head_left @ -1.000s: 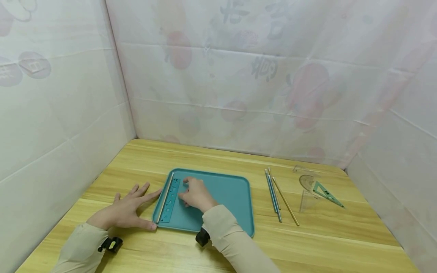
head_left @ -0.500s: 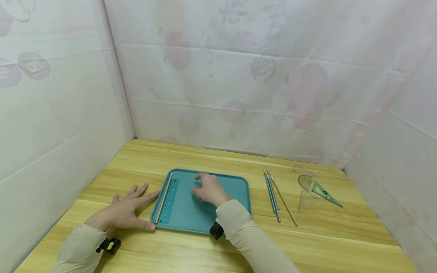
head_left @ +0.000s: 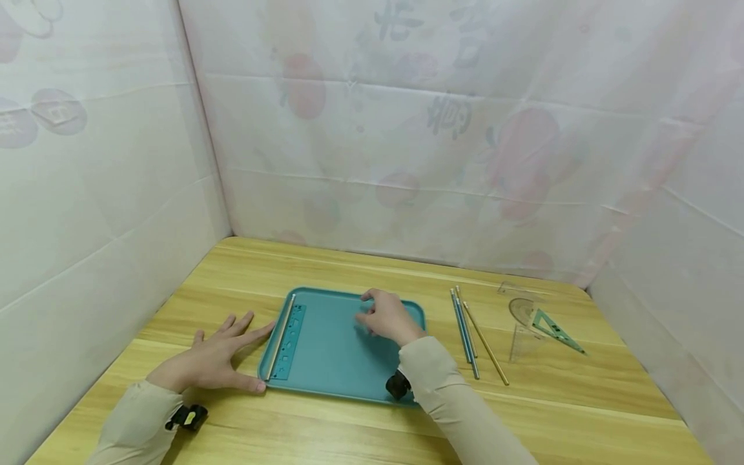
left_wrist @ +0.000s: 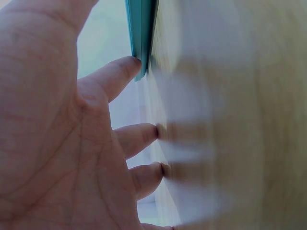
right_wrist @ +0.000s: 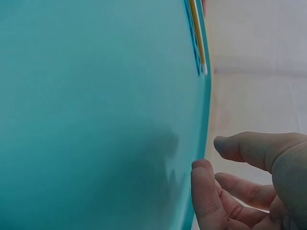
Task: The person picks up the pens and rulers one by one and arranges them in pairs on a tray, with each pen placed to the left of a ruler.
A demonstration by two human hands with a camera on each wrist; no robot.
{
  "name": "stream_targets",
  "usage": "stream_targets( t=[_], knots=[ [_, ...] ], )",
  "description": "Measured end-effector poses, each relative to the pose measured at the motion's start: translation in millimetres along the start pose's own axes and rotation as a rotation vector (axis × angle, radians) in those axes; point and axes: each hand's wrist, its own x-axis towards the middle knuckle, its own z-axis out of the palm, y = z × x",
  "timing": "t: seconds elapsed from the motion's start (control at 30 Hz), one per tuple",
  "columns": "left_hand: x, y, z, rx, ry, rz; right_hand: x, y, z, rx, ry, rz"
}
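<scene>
My left hand (head_left: 215,363) lies with fingers spread at the left side of the teal tray (head_left: 343,381); its thumb and index finger touch the rim. In the left wrist view other fingertips rest on the tabletop. Above the right part of the tray hovers my right hand (head_left: 391,318), fingers loosely bent, thumb and index finger apart, nothing between them. Inside the tray's left edge a gold pencil (head_left: 281,337) lies alongside a blue stencil ruler (head_left: 289,342). The right wrist view shows the same pencil (right_wrist: 197,33) along the rim.
Right of the tray lie blue pencils (head_left: 463,326) and gold pencils (head_left: 487,343). Farther right are a green set square (head_left: 556,330), a clear protractor (head_left: 521,310) and other clear rulers. White curtains (head_left: 407,129) enclose the wooden table (head_left: 290,426) at the back and sides.
My right hand has moved right across the tray, away from the stencil ruler, which stays beside the pencil. My left hand has stayed at the tray's left edge.
</scene>
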Motion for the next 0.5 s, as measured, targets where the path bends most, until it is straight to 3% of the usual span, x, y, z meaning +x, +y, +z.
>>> stream_targets(
  t=[0.5],
  knots=[
    [-0.1,1.5,-0.7,0.009,0.009,0.008,-7.3,35.5,-37.1,0.0,0.043,0.108]
  ],
)
